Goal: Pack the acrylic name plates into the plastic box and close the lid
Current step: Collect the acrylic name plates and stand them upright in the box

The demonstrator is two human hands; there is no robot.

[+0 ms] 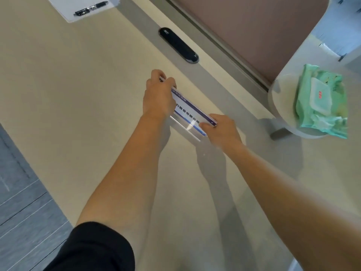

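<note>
- Reaches forward over the smooth beige bench (58, 94) with both forearms bare, a black sleeve (91, 249) bunched at the left elbow.
- Grips the far end of the acrylic name plate (192, 112) with the left hand (159, 94), fingers curled over the top edge.
- Pinches the near end with the right hand (222, 130), thumb lying along the front face at the corner.
- Keeps the hands apart, one clamped on each end of the plate.
- Holds the plate tilted and low at mid-bench; cannot tell whether its clear foot touches the surface.
- Shows as a long, glossy, transparent slab with a white insert, a dark blue band along the top and dark printed characters.
- Sits beyond it, set into the bench's grey strip: a shiny black oval fitting (178, 45).
- Lies at the far left: a white sheet (64, 8) with a black pen (90, 8) on it.
- Stands to the right: a round white stand (279, 106) carrying a soft green pack of wipes (322, 114) with a stiff white flap.
</note>
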